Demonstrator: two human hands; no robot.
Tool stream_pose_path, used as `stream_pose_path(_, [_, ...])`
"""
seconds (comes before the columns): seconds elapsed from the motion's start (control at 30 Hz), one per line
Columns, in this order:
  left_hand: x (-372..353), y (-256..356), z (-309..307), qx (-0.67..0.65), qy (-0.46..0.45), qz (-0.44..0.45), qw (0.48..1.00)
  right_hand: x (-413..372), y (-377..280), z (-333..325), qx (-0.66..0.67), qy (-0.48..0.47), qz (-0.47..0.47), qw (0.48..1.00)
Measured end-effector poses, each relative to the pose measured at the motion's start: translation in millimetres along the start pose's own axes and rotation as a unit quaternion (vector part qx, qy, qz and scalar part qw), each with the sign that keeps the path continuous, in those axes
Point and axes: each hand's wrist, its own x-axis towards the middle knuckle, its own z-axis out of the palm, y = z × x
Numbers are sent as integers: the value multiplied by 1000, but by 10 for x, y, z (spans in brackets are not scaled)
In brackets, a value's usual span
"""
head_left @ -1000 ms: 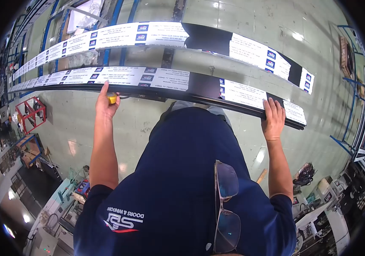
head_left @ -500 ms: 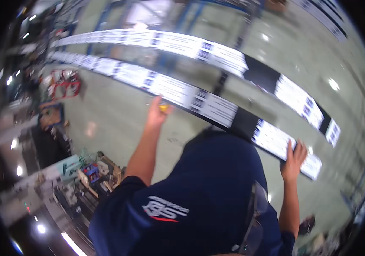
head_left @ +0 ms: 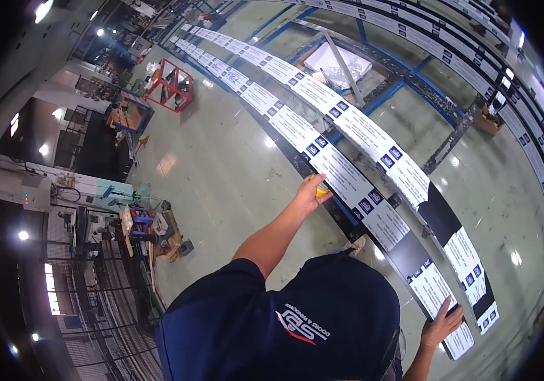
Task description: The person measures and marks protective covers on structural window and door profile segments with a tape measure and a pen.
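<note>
Your left hand (head_left: 308, 195) has its fingers curled shut around a small yellow object (head_left: 321, 189), held against the near edge of the long profile (head_left: 346, 173), about midway along it. Your right hand (head_left: 440, 328) lies on the same profile near its lower right end, fingers stretched out flat on the top face, not wrapped around it. The profile's long axis runs from far upper left to near lower right, above the floor (head_left: 221, 159). A second profile (head_left: 373, 133) lies parallel just beyond it.
</note>
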Motion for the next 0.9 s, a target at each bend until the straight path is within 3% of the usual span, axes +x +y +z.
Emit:
stream_pose_path(0.17, [108, 33, -92, 38, -6, -2, 999, 41, -35, 45, 28, 47, -29, 998])
stream_pose_path(0.27, [207, 87, -138, 66, 3, -38, 997, 62, -23, 50, 6, -6, -10, 1000])
stream_pose_path(0.33, [84, 179, -59, 79, -3, -69, 995, 38, 3, 159, 21, 9, -7, 1000])
stream_pose_path(0.53, [-473, 250, 84, 196, 42, -8, 980, 65, -68, 56, 24, 4, 2, 1000])
stream_pose_path(0.67, [-1047, 301, 391, 220, -70, 30, 973, 133, -195, -225, 83, -22, 20, 996])
stream_pose_path(0.73, [-1209, 248, 587, 258, -212, 8, 942, 248, -488, -776, 186, -72, 69, 977])
stream_pose_path(0.8, [-1413, 89, 1016, 361, -333, -1, 871, 315, -727, -819, 327, -56, 93, 939])
stream_pose_path(0.83, [-1500, -22, 1270, 434, -373, 7, 820, 440, -878, -845, 470, -39, 83, 878])
stream_pose_path(0.87, [-1598, -132, 1476, 500, -404, 23, 765, 498, -1139, -866, 583, -83, 192, 785])
stream_pose_path(0.9, [-1638, -234, 1649, 560, -445, 28, 698, 637, -1261, -929, 668, -151, 193, 703])
